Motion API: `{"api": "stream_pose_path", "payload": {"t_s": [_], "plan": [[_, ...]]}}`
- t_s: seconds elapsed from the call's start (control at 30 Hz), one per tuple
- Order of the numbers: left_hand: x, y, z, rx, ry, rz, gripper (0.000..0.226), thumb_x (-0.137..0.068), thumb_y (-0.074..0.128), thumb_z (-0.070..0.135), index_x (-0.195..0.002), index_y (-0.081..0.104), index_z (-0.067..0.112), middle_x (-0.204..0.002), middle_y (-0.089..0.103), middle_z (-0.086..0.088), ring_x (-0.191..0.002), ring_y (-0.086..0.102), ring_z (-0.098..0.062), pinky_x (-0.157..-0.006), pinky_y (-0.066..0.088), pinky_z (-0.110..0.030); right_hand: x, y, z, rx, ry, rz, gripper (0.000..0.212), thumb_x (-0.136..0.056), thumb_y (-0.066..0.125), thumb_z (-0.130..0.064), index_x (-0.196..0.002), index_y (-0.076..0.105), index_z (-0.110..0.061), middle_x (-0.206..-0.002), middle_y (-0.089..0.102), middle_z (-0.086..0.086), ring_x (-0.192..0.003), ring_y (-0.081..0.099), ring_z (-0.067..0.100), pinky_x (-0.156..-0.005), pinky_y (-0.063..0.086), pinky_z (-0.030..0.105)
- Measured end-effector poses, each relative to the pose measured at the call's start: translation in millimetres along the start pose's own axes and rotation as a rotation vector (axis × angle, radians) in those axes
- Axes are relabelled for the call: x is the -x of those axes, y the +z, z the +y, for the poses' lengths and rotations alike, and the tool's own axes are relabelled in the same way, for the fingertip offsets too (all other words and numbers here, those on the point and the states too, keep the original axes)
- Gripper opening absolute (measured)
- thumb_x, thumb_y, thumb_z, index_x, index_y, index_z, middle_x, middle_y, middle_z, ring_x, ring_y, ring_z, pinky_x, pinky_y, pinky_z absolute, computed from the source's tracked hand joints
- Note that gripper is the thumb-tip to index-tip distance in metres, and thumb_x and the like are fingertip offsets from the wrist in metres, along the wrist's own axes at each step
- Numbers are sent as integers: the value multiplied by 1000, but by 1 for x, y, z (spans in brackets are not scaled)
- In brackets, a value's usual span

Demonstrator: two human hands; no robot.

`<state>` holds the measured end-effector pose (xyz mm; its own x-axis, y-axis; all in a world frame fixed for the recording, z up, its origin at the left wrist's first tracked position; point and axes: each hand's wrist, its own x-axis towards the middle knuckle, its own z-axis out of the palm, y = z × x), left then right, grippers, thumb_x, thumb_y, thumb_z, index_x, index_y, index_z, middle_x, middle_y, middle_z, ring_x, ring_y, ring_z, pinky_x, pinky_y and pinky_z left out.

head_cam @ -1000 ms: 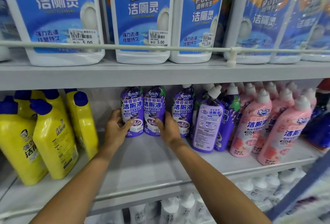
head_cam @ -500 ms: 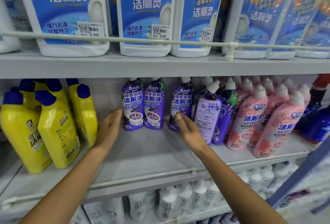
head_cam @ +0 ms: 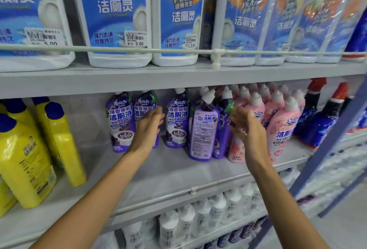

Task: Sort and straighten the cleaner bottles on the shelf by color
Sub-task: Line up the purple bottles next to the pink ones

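purple bottles [head_cam: 176, 121] stand mid-shelf [head_cam: 178, 171], with yellow bottles [head_cam: 25, 159] at 9 o'clock and pink bottles [head_cam: 282, 127] at 3 o'clock. the one to fix, i judge, is the back-label purple bottle [head_cam: 203, 129]: wrong face out, long axis near upright, neck leaning slightly toward 1 o'clock. it sits between my grips, at 3 o'clock from the left grip [head_cam: 148, 129] and at 9 o'clock from the right grip [head_cam: 248, 129]. right is nearer, palm facing it. both grips are spread, fingers loose, holding nothing. left hangs in front of another purple bottle; can't tell contact.
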<state>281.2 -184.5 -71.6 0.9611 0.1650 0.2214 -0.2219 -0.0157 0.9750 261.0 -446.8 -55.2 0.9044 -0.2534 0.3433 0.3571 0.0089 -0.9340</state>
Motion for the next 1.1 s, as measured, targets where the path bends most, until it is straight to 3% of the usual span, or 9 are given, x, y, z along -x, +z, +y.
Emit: {"api": "stream_pose_path", "payload": {"t_s": [0.13, 0.23, 0.33, 0.43, 0.53, 0.63, 0.8, 0.93, 1.1], "plan": [[-33, 34, 17, -235, 173, 20, 34, -101, 55, 46, -127, 61, 26, -120, 64, 8, -110, 61, -9, -86, 42, -14, -24, 2, -17, 216, -111, 57, 43, -106, 35, -48, -124, 68, -27, -122, 72, -10, -119, 63, 10, -109, 47, 42], [-63, 50, 25, -431, 264, 122, 38, -93, 57, 48, -102, 65, 12, -100, 71, -5, -95, 67, -27, -75, 44, -25, -41, 11, -22, 288, -147, 26, 41, -107, 41, -46, -129, 63, -19, -116, 66, -10, -110, 58, 7, -101, 42, 27], [-83, 58, 28, -643, 219, 130, 41, -90, 67, 43, -110, 65, 8, -112, 70, -13, -107, 64, -32, -87, 46, -34, -56, 28, -21, 470, -210, 8, 40, -105, 44, -41, -114, 63, -7, -99, 66, 2, -94, 59, 19, -86, 44, 31], [-87, 66, 22, -729, 231, 70, 43, -87, 73, 29, -119, 58, 6, -124, 62, -17, -119, 57, -35, -100, 46, -40, -70, 36, -8, 647, -209, -8, 39, -96, 54, -34, -120, 58, -4, -107, 68, 17, -99, 64, 37, -84, 47, 37], [-82, 64, 18, -762, 213, 141, 46, -81, 77, 24, -119, 57, 6, -126, 59, -18, -119, 55, -37, -94, 47, -39, -66, 33, -6, 718, -237, -11, 35, -92, 64, -10, -126, 56, -2, -109, 70, 19, -96, 65, 38, -75, 42, 32], [-77, 54, 23, -756, 278, 128, 44, -70, 84, 24, -104, 60, 10, -107, 65, -11, -100, 62, -32, -84, 53, -39, -62, 24, -2, 745, -311, 0, 28, -89, 66, -11, -116, 59, -4, -99, 71, 14, -89, 65, 35, -71, 46, 37], [-60, 40, 27, -612, 223, -7, 50, -74, 87, 20, -115, 60, 12, -110, 63, 3, -101, 59, -15, -82, 47, -25, -47, 7, -17, 775, -324, -32, 39, -89, 68, -10, -127, 61, -8, -107, 70, 9, -98, 65, 29, -87, 53, 39], [-47, 23, 24, -540, 268, -96, 48, -74, 90, 18, -113, 62, 13, -106, 66, 6, -102, 61, -13, -75, 43, -8, -26, -2, -30, 852, -293, -44, 14, -91, 69, -17, -103, 65, -12, -78, 65, 0, -71, 59, 25, -63, 40, 34], [-31, -17, 32, -456, 180, -154, 52, -62, 93, 35, -106, 68, 25, -102, 75, 6, -98, 71, -13, -88, 58, -36, -5, -4, -36, 844, -333, -119, 16, -90, 72, -24, -102, 67, -14, -71, 62, -6, -64, 57, 14, -60, 45, 28]]}}
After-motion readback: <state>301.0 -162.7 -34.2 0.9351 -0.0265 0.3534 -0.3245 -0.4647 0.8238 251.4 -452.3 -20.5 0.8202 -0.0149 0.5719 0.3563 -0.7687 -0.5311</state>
